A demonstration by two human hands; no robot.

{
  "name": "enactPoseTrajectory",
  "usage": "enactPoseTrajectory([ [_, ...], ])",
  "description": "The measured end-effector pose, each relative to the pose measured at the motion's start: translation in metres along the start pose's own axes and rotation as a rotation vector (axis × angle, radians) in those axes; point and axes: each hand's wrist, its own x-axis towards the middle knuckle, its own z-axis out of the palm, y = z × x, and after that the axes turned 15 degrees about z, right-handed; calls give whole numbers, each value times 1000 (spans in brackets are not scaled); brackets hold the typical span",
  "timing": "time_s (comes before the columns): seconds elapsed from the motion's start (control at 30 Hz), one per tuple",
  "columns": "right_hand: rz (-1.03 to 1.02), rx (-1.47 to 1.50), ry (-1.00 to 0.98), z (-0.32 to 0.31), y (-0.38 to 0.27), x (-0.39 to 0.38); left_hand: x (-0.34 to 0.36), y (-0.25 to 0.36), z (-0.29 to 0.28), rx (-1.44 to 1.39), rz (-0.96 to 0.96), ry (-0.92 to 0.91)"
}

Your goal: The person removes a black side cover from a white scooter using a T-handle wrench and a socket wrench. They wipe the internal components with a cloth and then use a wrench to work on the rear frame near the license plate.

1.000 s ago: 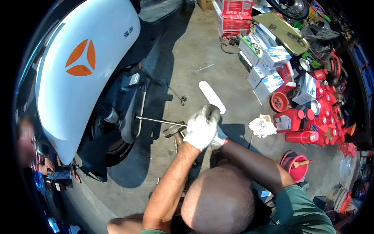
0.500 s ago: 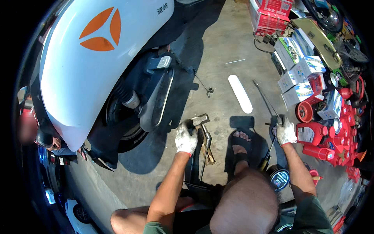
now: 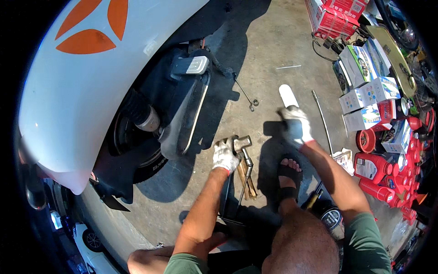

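Note:
My left hand [image 3: 226,155], in a white glove, is closed beside the steel hammer head [image 3: 242,144]. What its fingers grip is hidden beneath them. A wooden handle [image 3: 246,183] and a metal socket wrench [image 3: 247,169] lie just right of that hand. My gloved right hand [image 3: 296,128] is over the lower end of a white, round-ended strip [image 3: 287,95] on the floor. Its fingers are blurred and partly shaded, so their grip on the strip does not show. Right of this hand lies a long metal rod [image 3: 323,119].
A white scooter body [image 3: 114,77] with its rear wheel [image 3: 148,166] stands at left. Another wrench [image 3: 246,95] and a thin stick [image 3: 289,67] lie ahead. Boxes [image 3: 360,66] and red bottles [image 3: 372,165] crowd the right side. A round black tub [image 3: 331,217] sits near my knee.
My right hand has moved left from the metal rod to the white strip. My left hand stays by the hammer head. The whole view has shifted slightly.

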Motion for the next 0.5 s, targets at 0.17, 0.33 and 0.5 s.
enactPoseTrajectory([
  [0.17,35,-126,-188,72,-81,68,-43,11,8,-114,-40,-29],
  [0.33,193,-320,-220,128,-75,78,-68,24,15,-139,5,126],
  [0.5,255,-275,-228,146,-42,49,-66,23,22,-154,40,125],
])
